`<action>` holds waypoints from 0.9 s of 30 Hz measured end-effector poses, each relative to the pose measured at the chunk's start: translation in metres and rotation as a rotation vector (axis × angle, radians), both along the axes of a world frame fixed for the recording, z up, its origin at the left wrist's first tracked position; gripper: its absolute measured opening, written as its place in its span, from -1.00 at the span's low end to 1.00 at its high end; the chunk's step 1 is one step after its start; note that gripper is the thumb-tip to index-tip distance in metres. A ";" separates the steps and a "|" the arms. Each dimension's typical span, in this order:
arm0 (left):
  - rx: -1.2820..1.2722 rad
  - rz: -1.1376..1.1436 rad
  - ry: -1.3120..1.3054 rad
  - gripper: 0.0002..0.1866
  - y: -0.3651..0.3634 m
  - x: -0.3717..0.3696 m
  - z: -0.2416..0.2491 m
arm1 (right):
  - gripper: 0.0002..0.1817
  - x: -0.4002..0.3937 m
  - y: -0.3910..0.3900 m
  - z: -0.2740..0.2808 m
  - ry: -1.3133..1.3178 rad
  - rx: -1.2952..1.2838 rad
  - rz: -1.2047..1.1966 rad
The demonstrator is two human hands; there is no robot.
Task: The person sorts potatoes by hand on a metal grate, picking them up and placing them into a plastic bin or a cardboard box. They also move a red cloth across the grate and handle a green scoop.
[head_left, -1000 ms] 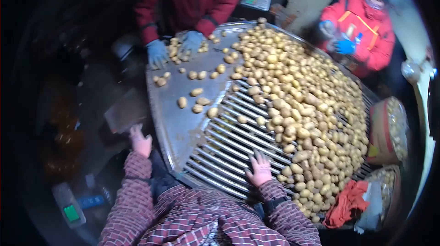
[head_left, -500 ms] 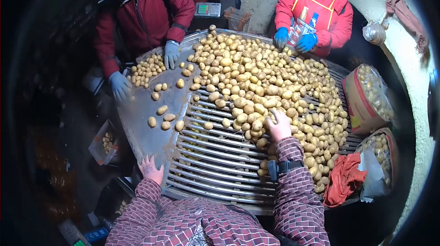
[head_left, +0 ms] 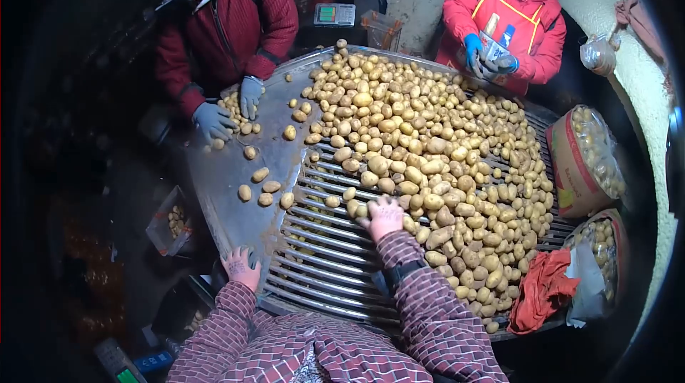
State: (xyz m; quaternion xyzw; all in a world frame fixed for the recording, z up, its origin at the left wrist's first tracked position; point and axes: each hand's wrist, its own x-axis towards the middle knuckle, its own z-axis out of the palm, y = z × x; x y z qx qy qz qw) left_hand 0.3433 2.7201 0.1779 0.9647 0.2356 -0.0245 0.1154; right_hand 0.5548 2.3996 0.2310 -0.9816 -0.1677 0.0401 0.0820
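Observation:
Potatoes (head_left: 428, 147) lie heaped across a slatted metal grate (head_left: 321, 279). At the near left edge of the heap, my right hand (head_left: 386, 217) reaches palm down against several potatoes, its fingers bent and apart. A few small potatoes (head_left: 352, 201) sit just left of its thumb; whatever lies under the palm is hidden. My left hand (head_left: 242, 267) rests with spread fingers on the near edge of the smooth metal sheet (head_left: 228, 222) and holds nothing.
Across the table, a person in grey gloves (head_left: 214, 120) gathers small potatoes at the sheet's edge. Another person in a red jacket (head_left: 528, 15) stands at the far side, gloved hands together. Filled sacks (head_left: 571, 162) and a red cloth (head_left: 542, 290) border the right.
My right hand has moved left and toward me across the heap's edge. The left co-worker's hands have drawn closer together around the small potatoes. The view has shifted slightly.

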 end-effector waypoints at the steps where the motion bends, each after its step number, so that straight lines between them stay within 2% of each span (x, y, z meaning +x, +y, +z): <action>1: -0.056 -0.032 -0.024 -0.43 0.000 0.001 0.000 | -0.51 -0.013 0.006 0.001 0.056 0.006 0.061; 2: -0.112 -0.072 -0.048 -0.41 -0.001 0.007 0.002 | -0.48 -0.024 0.013 -0.001 0.110 0.013 0.113; 4: -0.758 -0.047 -0.195 -0.43 -0.026 0.016 0.005 | -0.45 -0.048 0.028 -0.029 0.145 0.286 0.183; 5: -1.084 -0.012 -0.264 -0.44 -0.047 0.019 0.012 | -0.42 -0.054 0.040 -0.015 0.295 0.314 0.279; 6: -1.770 0.172 -0.246 -0.40 -0.068 0.032 0.034 | -0.40 -0.058 0.052 0.004 0.438 0.341 0.378; 7: -1.866 0.143 -0.187 -0.42 -0.072 0.039 0.029 | -0.36 -0.068 0.059 0.005 0.509 0.517 0.476; 8: -1.959 0.110 -0.125 -0.44 -0.072 0.048 0.023 | -0.40 -0.068 0.063 0.018 0.507 0.536 0.559; 10: -1.896 0.126 0.027 -0.57 -0.059 0.053 0.018 | -0.45 -0.031 0.060 0.052 0.620 0.406 0.443; 11: -1.906 0.142 0.053 -0.62 -0.051 0.047 0.014 | -0.51 -0.011 0.053 0.054 0.550 0.462 0.278; 12: -1.915 0.156 0.080 -0.66 -0.044 0.045 0.011 | -0.54 0.020 0.046 0.030 0.315 0.550 0.276; 14: -1.838 0.291 0.062 -0.77 -0.031 0.043 0.006 | -0.46 0.075 0.030 0.014 -0.092 0.382 0.165; 16: -1.813 0.336 0.026 -0.79 -0.019 0.041 0.000 | -0.32 0.108 0.017 0.002 -0.200 0.402 -0.042; 17: -1.716 0.416 0.045 -0.81 -0.016 0.044 -0.003 | -0.32 0.117 0.008 -0.015 -0.172 0.406 -0.059; 20: -1.522 0.469 -0.164 -0.81 -0.027 0.063 0.000 | -0.36 0.108 -0.004 -0.040 -0.038 0.491 -0.082; 21: -1.527 0.398 -0.155 -0.81 -0.029 0.075 0.004 | -0.45 0.097 -0.009 -0.039 -0.048 0.431 -0.030; 23: -1.421 0.207 -0.156 -0.79 -0.041 0.108 0.017 | -0.60 0.059 -0.016 -0.021 -0.083 0.531 0.005; 24: -1.364 0.108 -0.156 -0.78 -0.048 0.127 0.023 | -0.64 0.039 -0.023 -0.014 -0.130 0.392 0.089; 25: -1.204 -0.028 -0.193 -0.76 -0.056 0.147 0.024 | -0.63 0.023 -0.033 -0.029 -0.062 0.358 0.183; 27: -0.912 -0.272 -0.278 -0.73 -0.080 0.191 0.033 | -0.64 -0.020 -0.041 -0.001 -0.011 0.435 0.128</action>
